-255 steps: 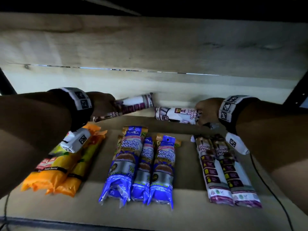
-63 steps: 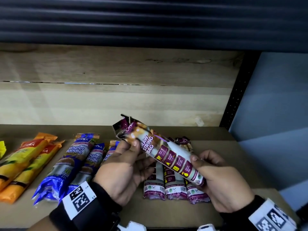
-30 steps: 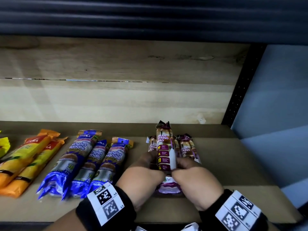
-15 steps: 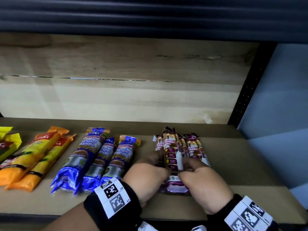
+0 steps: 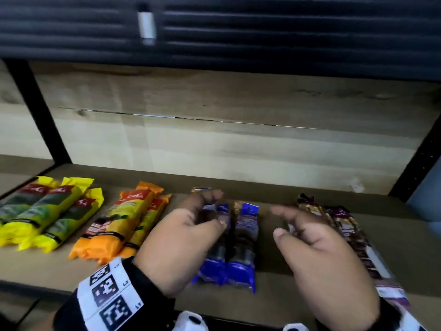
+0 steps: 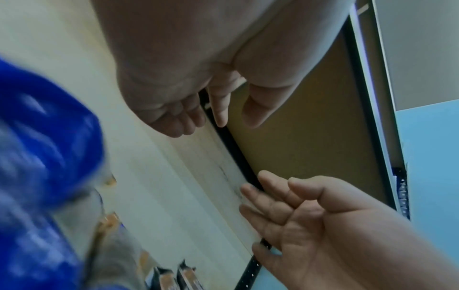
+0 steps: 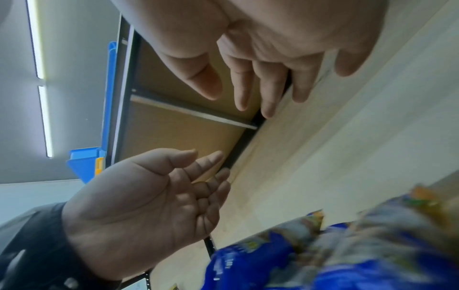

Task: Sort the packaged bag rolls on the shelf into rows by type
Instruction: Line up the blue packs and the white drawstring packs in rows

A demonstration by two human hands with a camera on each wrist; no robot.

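Shelf [image 5: 238, 185] with the rolls lying in four colour groups — yellow rolls [image 5: 45, 211] far left, orange rolls [image 5: 121, 220] next, blue rolls [image 5: 241, 244] in the middle, maroon rolls [image 5: 346, 225] at right. Both hands hover palm-to-palm over the blue group, holding nothing: the left hand [image 5: 181, 240] with fingers loosely bent, the right hand [image 5: 319, 254] relaxed and spread, as both wrist views confirm. The step in hand appears to be squaring up the blue row. To do it well, press from both sides at once, keep the rolls parallel and their near ends level — and avoid nudging the orange neighbours.
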